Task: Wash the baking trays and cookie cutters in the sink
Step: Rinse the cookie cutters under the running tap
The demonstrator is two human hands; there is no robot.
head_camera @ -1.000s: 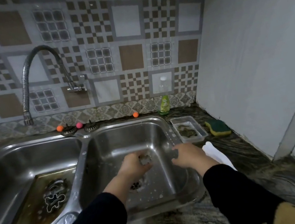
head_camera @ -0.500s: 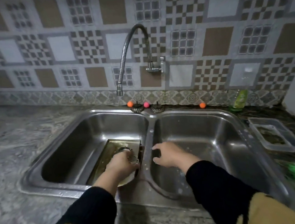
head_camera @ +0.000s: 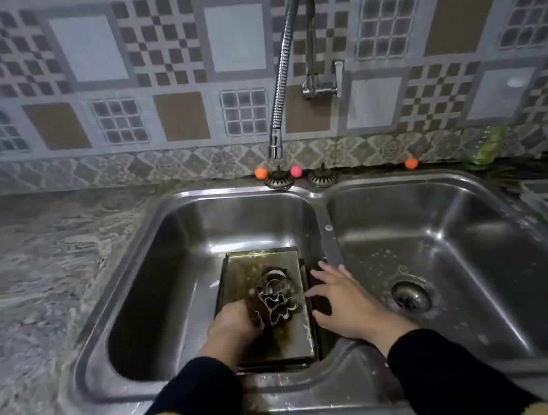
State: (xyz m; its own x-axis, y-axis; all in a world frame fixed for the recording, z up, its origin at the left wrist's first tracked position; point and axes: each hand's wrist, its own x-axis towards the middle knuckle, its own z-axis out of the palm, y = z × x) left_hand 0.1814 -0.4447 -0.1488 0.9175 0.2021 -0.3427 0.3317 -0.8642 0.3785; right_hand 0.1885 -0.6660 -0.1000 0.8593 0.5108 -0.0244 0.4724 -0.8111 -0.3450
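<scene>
Sink (head_camera: 151,229): we look down on a steel double sink set in a marbled counter, with two basins side by side.
Baking tray (head_camera: 282,340): we see it flat on the floor of the left basin, pushed toward that basin's 3 o'clock wall; its surface is stained brown.
Cookie cutters (head_camera: 277,298): a small cluster of metal cutters lies on the tray, near its middle, one with a gingerbread-figure outline.
Left hand (head_camera: 236,322): we see it low over the tray's near half, at 8 o'clock of the cutters, fingers curled down and touching the cluster's edge; we cannot tell whether it grips a cutter or only rests against them.
Right hand (head_camera: 342,299): it is spread wide over the divider between the basins, at 3 o'clock of the cutters, fingers straight and fanned, fingertips reaching the tray's right rim, holding nothing.
Faucet (head_camera: 283,68): the flexible spout arches down from the tiled wall at 12 o'clock, its nozzle above the back rim of the left basin.
Right basin: wet, dotted with droplets, with its drain (head_camera: 410,296) at 3 o'clock of the right hand.
Soap bottle (head_camera: 484,147): a green bottle stands on the counter behind the right basin, at 2 o'clock.
Sleeves: both forearms are in dark sleeves.
</scene>
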